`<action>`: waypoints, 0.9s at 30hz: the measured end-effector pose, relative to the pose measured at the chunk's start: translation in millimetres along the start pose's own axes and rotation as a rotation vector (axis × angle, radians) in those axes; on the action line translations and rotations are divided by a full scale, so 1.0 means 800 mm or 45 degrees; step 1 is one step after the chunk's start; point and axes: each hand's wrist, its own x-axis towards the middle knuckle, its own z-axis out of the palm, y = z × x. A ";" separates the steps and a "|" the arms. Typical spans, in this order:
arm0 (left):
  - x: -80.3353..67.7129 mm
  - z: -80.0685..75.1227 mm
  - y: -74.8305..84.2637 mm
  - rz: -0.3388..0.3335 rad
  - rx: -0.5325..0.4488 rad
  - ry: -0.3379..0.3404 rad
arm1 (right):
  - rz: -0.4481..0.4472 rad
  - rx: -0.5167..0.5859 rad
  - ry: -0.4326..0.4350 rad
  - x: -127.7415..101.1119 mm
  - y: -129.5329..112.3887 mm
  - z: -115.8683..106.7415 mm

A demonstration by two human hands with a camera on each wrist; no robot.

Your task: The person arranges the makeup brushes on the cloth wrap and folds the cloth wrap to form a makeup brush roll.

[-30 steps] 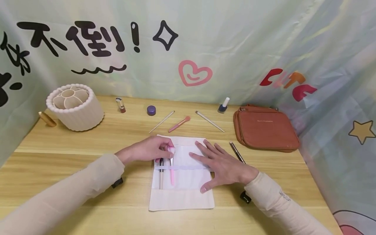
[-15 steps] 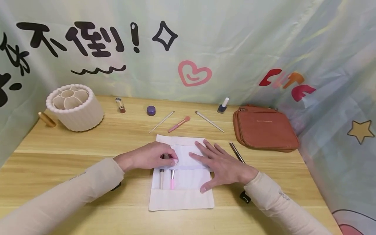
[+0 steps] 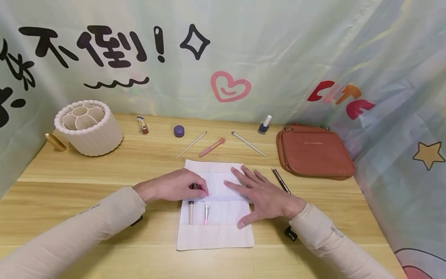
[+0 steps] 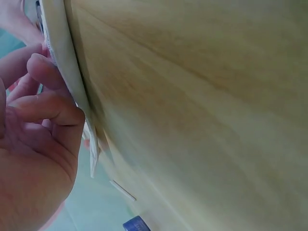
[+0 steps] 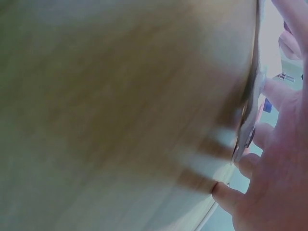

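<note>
The pink brush (image 3: 206, 211) stands in the near pocket of the cloth roll (image 3: 223, 232) on the counter (image 3: 104, 170), its head pinched by the left hand (image 3: 174, 186). It looks light, stiff-handled and soft-bristled, best held at the ferrule. The right hand (image 3: 265, 195) lies flat, fingers straight, pinning the limp cloth.

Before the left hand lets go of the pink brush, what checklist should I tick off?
1. Pink brush under the elastic band: ok.
2. Handle end in the bottom pocket: ok.
3. Left hand fingers on the brush head: ok.
4. Right hand flat, pinning the cloth roll: ok.
5. Neighbouring brush seated straight: ok.
6. Brush fully down in the pocket: cannot tell.
</note>
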 end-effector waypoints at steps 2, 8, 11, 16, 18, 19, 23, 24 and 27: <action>0.001 0.000 -0.001 0.002 -0.004 -0.007 | 0.004 0.006 -0.003 0.000 0.000 0.001; 0.003 -0.002 -0.001 -0.007 -0.020 -0.012 | -0.002 0.004 0.000 0.000 0.001 0.002; 0.006 -0.006 -0.001 -0.019 -0.010 0.029 | -0.007 -0.001 0.003 0.001 0.002 0.003; 0.017 -0.018 -0.002 -0.076 0.033 0.187 | 0.000 -0.002 -0.001 0.001 0.002 0.003; 0.023 -0.025 -0.005 -0.111 0.031 0.250 | -0.001 -0.002 -0.003 0.001 0.002 0.002; 0.026 -0.028 -0.006 -0.132 0.024 0.278 | -0.002 -0.001 -0.001 0.001 0.003 0.002; 0.043 -0.042 -0.013 -0.172 -0.007 0.371 | -0.001 0.004 0.003 0.000 0.003 0.001; 0.048 -0.045 -0.015 -0.180 -0.010 0.390 | -0.001 0.004 0.004 0.000 0.003 0.001; 0.065 -0.055 -0.018 -0.185 -0.016 0.426 | -0.004 0.011 0.002 0.000 0.002 0.000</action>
